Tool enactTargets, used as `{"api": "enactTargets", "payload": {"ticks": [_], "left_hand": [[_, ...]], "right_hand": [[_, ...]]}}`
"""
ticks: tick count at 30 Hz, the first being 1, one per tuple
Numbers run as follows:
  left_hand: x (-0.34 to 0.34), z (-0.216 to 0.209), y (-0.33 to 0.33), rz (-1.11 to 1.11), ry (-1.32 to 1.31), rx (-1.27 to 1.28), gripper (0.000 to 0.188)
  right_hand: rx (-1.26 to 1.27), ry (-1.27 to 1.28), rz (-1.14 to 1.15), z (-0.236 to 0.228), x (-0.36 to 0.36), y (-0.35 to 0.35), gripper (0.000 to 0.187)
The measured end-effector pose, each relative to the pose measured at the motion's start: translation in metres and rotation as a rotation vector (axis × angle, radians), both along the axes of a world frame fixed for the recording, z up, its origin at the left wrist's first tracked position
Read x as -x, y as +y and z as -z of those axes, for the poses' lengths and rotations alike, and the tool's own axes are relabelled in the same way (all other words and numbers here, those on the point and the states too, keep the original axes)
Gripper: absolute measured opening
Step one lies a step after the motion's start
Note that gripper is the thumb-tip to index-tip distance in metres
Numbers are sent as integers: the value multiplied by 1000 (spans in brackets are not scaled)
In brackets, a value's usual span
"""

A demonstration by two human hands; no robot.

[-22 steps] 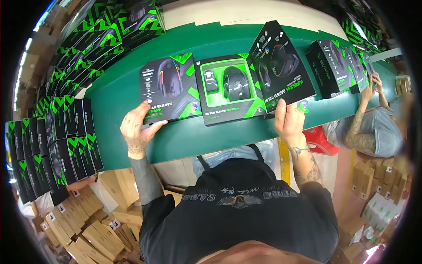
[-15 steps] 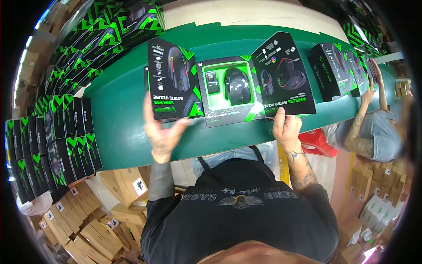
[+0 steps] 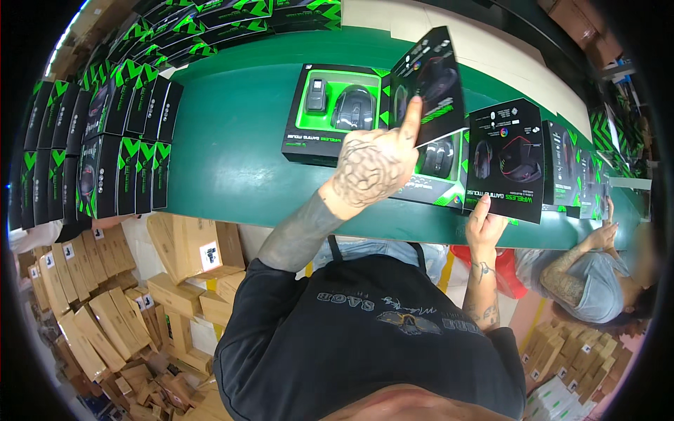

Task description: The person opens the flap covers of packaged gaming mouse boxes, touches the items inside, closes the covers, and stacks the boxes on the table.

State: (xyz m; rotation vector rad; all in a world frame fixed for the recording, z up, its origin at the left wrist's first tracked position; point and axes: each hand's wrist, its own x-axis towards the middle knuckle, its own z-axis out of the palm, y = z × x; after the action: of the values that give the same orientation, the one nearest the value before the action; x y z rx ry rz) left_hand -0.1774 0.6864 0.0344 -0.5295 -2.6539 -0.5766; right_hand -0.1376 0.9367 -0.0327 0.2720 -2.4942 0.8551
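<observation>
A black mouse box (image 3: 289, 144) with a green-edged window lies on the table, a black gaming mouse (image 3: 356, 109) and a small dark part (image 3: 316, 95) inside. Its cover flap (image 3: 437, 77) stands raised at the right. My left hand (image 3: 368, 165) reaches across with the index finger stretched out against that flap; its other fingers are partly hidden. A second mouse box (image 3: 439, 191) is just right of the first, largely covered by the raised flap and my hand. My right hand (image 3: 486, 224) grips the lower edge of its opened flap (image 3: 507, 168), thumb in front.
Stacked black-and-green boxes (image 3: 126, 168) line the left, with more boxes (image 3: 232, 24) at the back. Upright boxes (image 3: 565, 165) stand to the right near another person's hands (image 3: 600, 235). Brown cartons (image 3: 105, 323) fill the floor at left. A red stool (image 3: 491, 274) is below the table (image 3: 225, 154).
The left box's cover has swung open to the right, uncovering its mouse. My left hand has crossed rightward over the boxes. My right hand still holds the second box's flap. The view has shifted.
</observation>
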Motion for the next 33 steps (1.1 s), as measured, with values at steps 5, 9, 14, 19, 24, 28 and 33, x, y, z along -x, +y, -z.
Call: {"api": "enactTargets", "payload": {"ticks": [5, 9, 14, 19, 24, 28, 33], "left_hand": [[-19, 11, -57, -294, 364, -316, 53], [-46, 20, -127, -669, -10, -390, 69], [-27, 27, -127, -143, -352, -116, 95], [-18, 37, -146, -148, -405, -196, 97], [7, 50, -129, -226, -283, -15, 79], [69, 64, -97, -145, -75, -100, 72], [156, 81, -98, -136, 10, -53, 74]], "right_hand": [[-98, -266, -264, -39, -6, 7, 34], [-119, -109, -127, -28, -6, 50, 56], [-21, -200, 188, 3, -12, 58, 63], [-112, -276, -21, -11, 9, 32, 96], [-379, -148, 130, 4, 105, 33, 84], [-365, -132, 137, 29, 161, 27, 70], [-278, -213, 226, 13, 194, 14, 76]]}}
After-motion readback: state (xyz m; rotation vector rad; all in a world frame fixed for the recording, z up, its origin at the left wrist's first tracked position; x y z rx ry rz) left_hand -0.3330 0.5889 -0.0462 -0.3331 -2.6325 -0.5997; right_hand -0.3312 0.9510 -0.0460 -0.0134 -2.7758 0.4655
